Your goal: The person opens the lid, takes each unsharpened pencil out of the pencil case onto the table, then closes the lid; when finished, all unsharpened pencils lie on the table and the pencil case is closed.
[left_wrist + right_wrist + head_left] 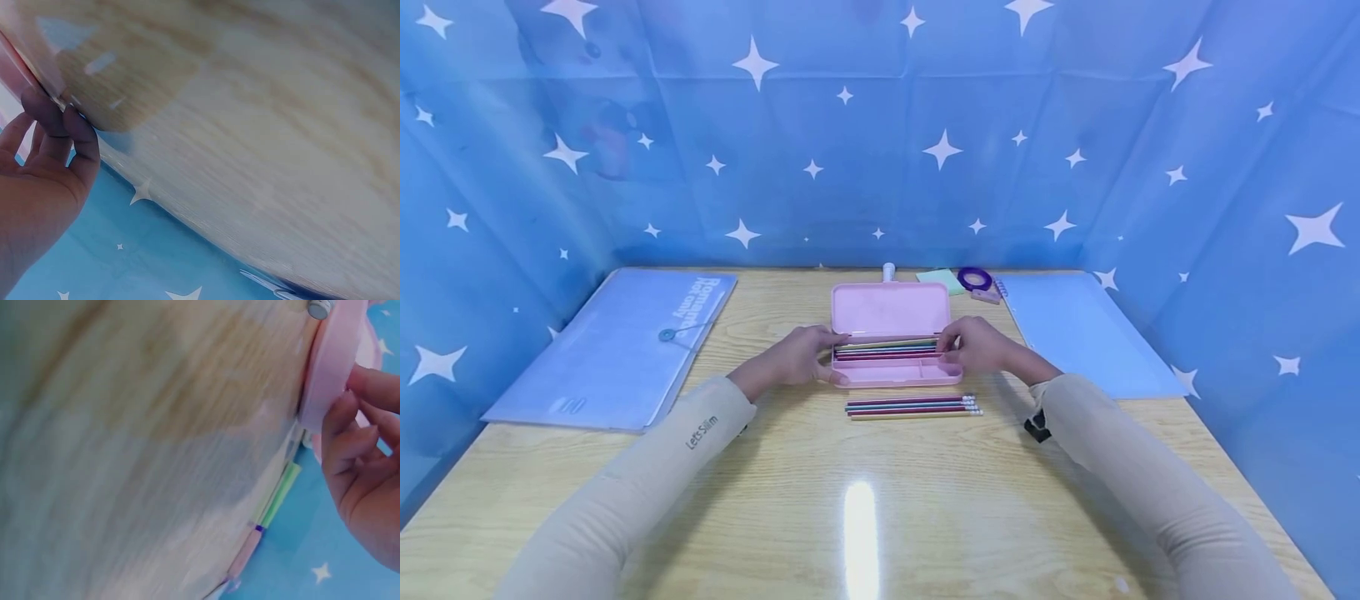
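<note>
OK, L hand [793,354] straddles the case's left end, thumb at the near corner, fingers over the far edge by the pencil ends; from my remote seat that reads as a grip on the case [880,373]. R hand [981,343] has its fingers bent in over the right end, at the tips of the pencils [887,357]; can't tell from my feeds if they pinch pencils or just the rim.

Pencils lie lengthwise in the far slot, nearly filling it end to end, so the main risk IMO: an end catches on the rim b/c fit is tight, then one cocks up or flips out. Top ones sit a bit askew, which prob makes that likelier. If L eases off while R pushes, the case could skid or twist on the tbl [775,500].

Lid [891,308] is up behind; a knock from my R knuckles might drop it on the fingers. White bottle [889,272] is just behind it, so a shove back could hit that.

Nearer me, the loose row [913,408] lies just in front of the case, w/ nothing visible holding it: a low R cuff [1060,392] or its black unit [1037,429] could brush it and set pencils rolling.
</note>
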The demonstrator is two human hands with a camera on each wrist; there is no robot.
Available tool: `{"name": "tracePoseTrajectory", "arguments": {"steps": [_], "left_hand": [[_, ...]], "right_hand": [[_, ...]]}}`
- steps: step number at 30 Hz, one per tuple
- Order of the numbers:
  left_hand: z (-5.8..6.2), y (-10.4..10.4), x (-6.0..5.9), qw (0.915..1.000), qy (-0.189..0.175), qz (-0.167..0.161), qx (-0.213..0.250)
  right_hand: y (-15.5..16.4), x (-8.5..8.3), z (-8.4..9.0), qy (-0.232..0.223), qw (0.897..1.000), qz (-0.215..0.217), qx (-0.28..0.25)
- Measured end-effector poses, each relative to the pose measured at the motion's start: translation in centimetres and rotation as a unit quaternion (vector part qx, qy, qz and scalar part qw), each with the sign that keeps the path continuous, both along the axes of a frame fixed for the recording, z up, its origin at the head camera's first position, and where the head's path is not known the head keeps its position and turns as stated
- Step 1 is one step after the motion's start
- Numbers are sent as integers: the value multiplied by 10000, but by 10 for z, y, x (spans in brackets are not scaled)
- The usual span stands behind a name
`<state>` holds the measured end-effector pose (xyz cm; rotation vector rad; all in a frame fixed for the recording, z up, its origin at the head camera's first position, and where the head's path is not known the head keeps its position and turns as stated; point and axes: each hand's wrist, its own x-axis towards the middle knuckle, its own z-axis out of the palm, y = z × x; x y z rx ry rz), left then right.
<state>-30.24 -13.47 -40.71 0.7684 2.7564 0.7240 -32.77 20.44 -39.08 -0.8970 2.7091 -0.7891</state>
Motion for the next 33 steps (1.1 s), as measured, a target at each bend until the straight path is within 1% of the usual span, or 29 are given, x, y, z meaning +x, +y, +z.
{"name": "tracePoseTrajectory", "arguments": {"steps": [5,9,12,16,20,24,28,33], "left_hand": [[-1,0,0,10000,-39,-8,1],[-2,0,-1,10000,-72,31,10],[-3,0,-2,10000,-85,46,19],[-2,-1,-2,10000,-42,-21,32],[0,-1,-1,10000,-27,-35,43],[1,-1,-1,10000,-51,-12,82],[0,-1,-1,9999,-79,6,71],[0,0,-1,9999,-119,-14,115]], "right_hand": [[9,4,7,167,9998,-22,-111],[17,13,14,147,9996,-122,-220],[25,24,17,1,9994,-168,-317],[34,41,19,-326,9984,-139,-444],[39,62,20,-466,9975,78,-528],[40,79,17,-485,9969,299,-538],[41,91,14,-540,9971,254,-470],[43,99,11,-745,9959,145,-500]]}}
